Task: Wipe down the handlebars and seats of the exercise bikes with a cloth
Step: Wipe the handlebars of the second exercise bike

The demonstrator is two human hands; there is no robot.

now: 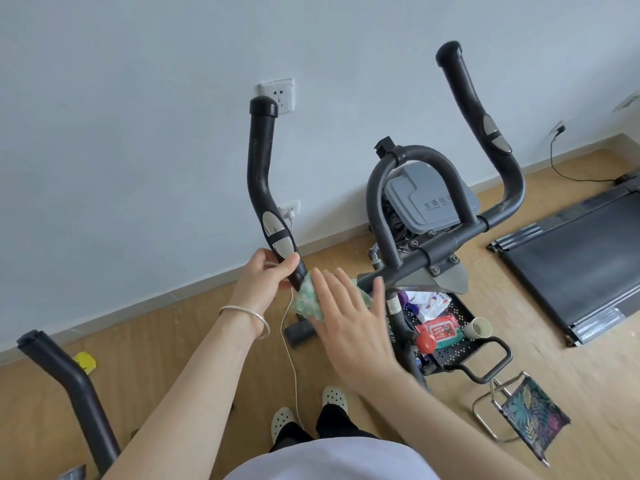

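A black exercise bike fills the middle of the view. Its left handlebar [260, 161] rises toward the wall and its right handlebar [485, 126] rises at the right. My left hand [263, 277] grips the left handlebar just below its silver sensor pad. My right hand [346, 317], fingers straight and spread, presses a green patterned cloth [306, 299] against the bend where that handlebar meets the crossbar [440, 249]. The bike's seat is out of sight.
A second bike's black handlebar [65, 375] stands at the lower left. A treadmill [571, 265] lies on the wooden floor to the right. A grey lidded bin [433, 195], a black tray of small items [453, 344], a folding stool [530, 417] and a white cable [291, 358] are nearby.
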